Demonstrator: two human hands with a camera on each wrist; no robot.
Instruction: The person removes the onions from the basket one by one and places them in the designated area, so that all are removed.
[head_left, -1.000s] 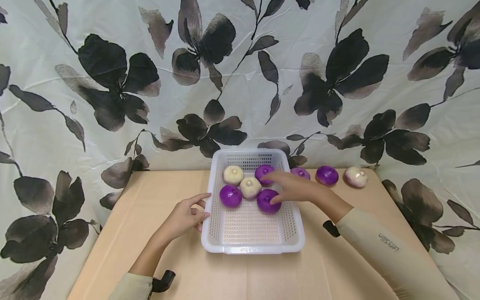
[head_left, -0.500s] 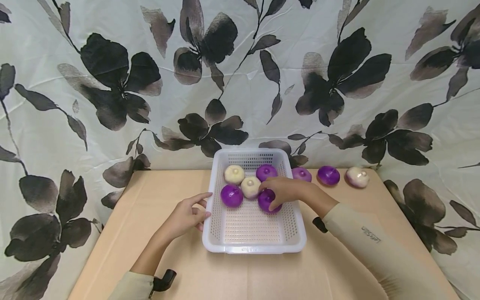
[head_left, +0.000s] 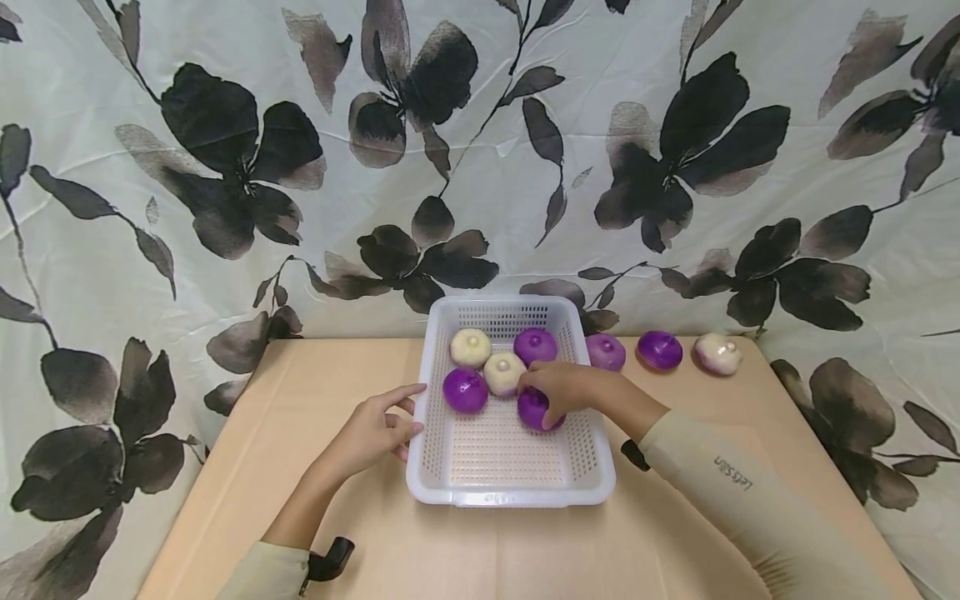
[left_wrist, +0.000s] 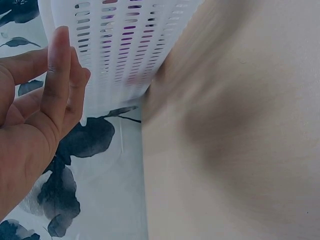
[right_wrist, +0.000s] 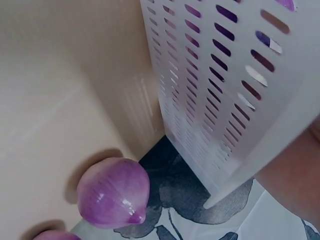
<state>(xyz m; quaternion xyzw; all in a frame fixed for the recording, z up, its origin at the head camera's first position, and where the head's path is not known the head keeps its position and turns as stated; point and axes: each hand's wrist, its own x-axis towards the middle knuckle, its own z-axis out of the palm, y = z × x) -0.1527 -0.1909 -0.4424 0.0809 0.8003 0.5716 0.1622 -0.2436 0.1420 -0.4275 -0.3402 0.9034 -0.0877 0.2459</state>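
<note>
A white plastic basket (head_left: 510,467) with slotted walls stands on the table, holding purple onions and pale, peeled-looking ones. Inside its right half, my right hand (head_left: 566,387) grips a purple onion (head_left: 534,410) from above, fingers and thumb around its sides. Beside it are a pale onion (head_left: 503,374) and another purple onion (head_left: 536,345). My left hand (head_left: 372,432) rests lightly at the basket's left rim, fingertips right at the edge. The left wrist view shows its loosely bent fingers (left_wrist: 59,70) beside the outer wall. In the right wrist view the basket wall hides the held onion.
Right of the basket, along the table's back edge, lie a light purple onion (head_left: 605,352), a dark purple onion (head_left: 659,351) and a white-and-purple onion (head_left: 717,354). A floral cloth (head_left: 525,208) hangs behind the table (head_left: 360,533).
My right hand has moved from reaching across two purple onions down onto the nearer one, its fingers closing around it. The left hand stays at the rim.
</note>
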